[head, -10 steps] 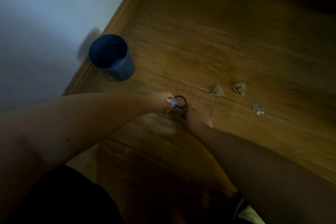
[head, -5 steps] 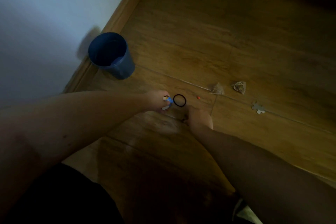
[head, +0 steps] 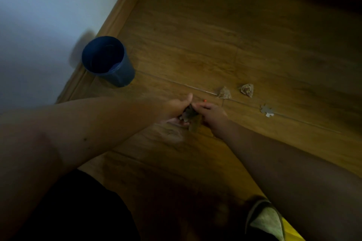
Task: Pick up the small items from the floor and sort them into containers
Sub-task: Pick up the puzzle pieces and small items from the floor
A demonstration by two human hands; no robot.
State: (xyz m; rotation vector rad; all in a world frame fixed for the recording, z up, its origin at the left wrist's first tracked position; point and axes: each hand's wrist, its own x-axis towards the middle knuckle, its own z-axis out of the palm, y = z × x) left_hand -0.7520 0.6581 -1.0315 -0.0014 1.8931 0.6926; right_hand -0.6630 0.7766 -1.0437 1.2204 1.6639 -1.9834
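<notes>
Starting nearest the camera, a grey slipper (head: pixel 264 219) is seen at the bottom edge, well short of the blue cup (head: pixel 109 62), which serves here as the landmark. Further out, the 2 hands are brought together just right of and nearer than the cup. The left hand (head: pixel 174 109) is turned palm up and cupped, so that a small dark clutch of collected items (head: pixel 189 113) is carried in it; what these pieces are cannot be made out in the dim light. The right hand (head: pixel 211 113) is pressed against that clutch with fingers curled, apparently adding or steadying a piece, though whether anything is pinched cannot be told.

Just beyond the hands, a tiny red bead (head: pixel 204 100) is left on the floor (head: pixel 195 35). Further right of the cup, 2 tea bags (head: pixel 223 92) (head: pixel 247 89) and a grey puzzle piece (head: pixel 266 111) lie apart, not yet gathered. The cup is set against the skirting board (head: pixel 117 17) with its mouth open upward, presumably so that the palmful can be tipped in.
</notes>
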